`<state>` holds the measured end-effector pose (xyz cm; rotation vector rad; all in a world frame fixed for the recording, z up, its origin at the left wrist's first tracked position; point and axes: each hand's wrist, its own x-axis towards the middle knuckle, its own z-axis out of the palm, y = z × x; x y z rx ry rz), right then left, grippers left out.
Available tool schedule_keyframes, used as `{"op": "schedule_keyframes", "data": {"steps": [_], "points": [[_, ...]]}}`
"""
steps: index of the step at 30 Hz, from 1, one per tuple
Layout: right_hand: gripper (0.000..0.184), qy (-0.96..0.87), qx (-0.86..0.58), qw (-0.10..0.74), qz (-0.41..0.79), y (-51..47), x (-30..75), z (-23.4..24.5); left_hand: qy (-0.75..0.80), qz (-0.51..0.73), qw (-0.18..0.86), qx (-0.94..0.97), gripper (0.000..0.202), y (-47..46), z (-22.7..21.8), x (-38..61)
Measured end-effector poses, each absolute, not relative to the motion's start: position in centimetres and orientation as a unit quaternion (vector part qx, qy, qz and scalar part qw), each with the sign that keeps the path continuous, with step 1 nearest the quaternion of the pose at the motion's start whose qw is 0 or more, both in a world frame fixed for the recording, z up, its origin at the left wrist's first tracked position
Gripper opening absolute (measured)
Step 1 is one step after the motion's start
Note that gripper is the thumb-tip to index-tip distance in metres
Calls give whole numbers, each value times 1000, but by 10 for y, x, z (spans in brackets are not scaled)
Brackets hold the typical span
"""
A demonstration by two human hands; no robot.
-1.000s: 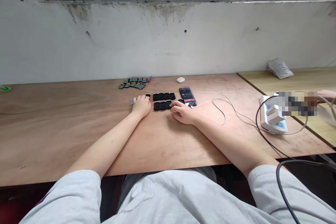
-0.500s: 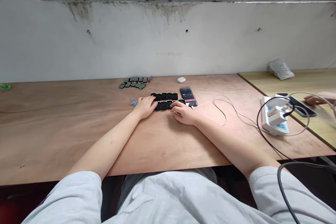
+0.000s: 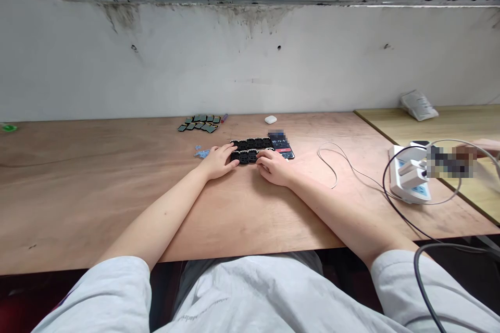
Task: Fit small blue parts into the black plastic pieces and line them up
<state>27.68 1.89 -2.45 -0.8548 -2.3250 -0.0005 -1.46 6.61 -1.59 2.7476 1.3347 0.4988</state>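
Observation:
Two rows of small black plastic parts lie side by side on the wooden table: a back row (image 3: 253, 143) and a front row (image 3: 244, 157). My left hand (image 3: 219, 162) is open at their left end, fingers stretched toward the back row and thumb apart near the front row. Loosely bent over the front row's right part is my right hand (image 3: 275, 167), its fingertips at the black parts and its fingers apart. It hides the end of that row. A phone (image 3: 282, 146) showing a timer touches or nearly touches the back row's right end.
Several green-faced flat pieces (image 3: 199, 124) lie at the back beside a purple stick-like item. Small light-blue bits (image 3: 202, 154) sit left of my left hand. A white earbud case (image 3: 270, 119), white cables and a power strip (image 3: 408, 174) are rightward. Another person's hand (image 3: 486, 146) is far right.
The back row of black parts has slid right toward the phone, with my left fingers at its left end. More blue bits now show. My right hand has shifted slightly right.

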Motion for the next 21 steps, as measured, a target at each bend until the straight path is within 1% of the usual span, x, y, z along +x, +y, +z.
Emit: {"op": "schedule_keyframes", "data": {"steps": [5,9,17,21], "points": [[14,-838,-461,287,-61,21,276,-26,442,170,5,881,69,64,-16,-16],[16,-836,-481,253,-77,21,277,-28,464,158,-33,871,73,58,-15,-14],[17,-833,-489,244,-90,21,276,-30,434,169,-38,884,55,55,-15,-12],[18,-837,-487,232,-95,20,275,-28,437,166,-48,883,51,55,-15,-10]]}}
